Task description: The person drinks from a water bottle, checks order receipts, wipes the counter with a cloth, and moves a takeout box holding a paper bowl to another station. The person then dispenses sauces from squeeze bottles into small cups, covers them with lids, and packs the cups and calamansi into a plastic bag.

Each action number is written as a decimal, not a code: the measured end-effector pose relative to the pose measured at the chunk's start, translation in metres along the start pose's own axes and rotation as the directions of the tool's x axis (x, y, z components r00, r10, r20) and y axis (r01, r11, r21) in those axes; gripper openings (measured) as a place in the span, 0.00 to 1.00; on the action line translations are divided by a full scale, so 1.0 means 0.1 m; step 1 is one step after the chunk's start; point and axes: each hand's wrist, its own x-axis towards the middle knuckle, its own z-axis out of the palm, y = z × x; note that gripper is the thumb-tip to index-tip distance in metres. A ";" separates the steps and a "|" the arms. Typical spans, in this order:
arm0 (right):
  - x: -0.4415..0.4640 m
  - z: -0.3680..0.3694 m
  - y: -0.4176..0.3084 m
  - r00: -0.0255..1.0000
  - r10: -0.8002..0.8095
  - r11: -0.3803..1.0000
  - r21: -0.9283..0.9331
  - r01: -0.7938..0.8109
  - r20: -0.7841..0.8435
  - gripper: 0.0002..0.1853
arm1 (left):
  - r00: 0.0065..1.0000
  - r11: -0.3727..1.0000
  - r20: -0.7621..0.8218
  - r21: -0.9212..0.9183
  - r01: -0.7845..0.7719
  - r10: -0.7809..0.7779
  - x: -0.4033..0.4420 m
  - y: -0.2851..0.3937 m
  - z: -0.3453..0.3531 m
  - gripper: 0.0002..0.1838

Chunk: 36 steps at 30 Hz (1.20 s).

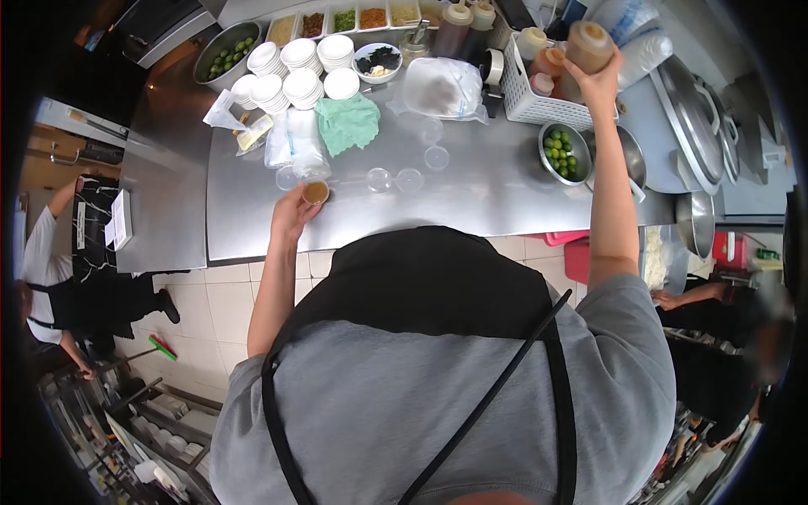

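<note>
My left hand (292, 210) is closed around a small sauce cup (316, 193) filled with brown sauce, near the front of the steel table. My right hand (596, 82) reaches far forward and grips a squeeze bottle (589, 48) of brown sauce at the white plastic basket (528, 103). Whether the bottle's base touches the basket is hidden. Other squeeze bottles (551, 61) with orange and pale contents stand in that basket. Several transparent lids or shallow cups (380, 180) lie on the table between my hands. A plastic sleeve of cups (310, 158) lies just beyond my left hand.
White stacked lids or cups (300, 54) and a green cloth (348, 123) occupy the back left. A bowl of green limes (562, 152) sits by my right forearm. Large pot lids (690, 118) lean at the right. Other people (50, 244) stand at left and right.
</note>
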 end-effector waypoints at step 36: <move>1.43 -0.44 0.13 0.827 0.369 0.893 -0.408 -0.189 0.424 0.40 | 0.859 0.959 0.436 -0.211 -0.192 0.268 0.04 0.26 1.02 0.29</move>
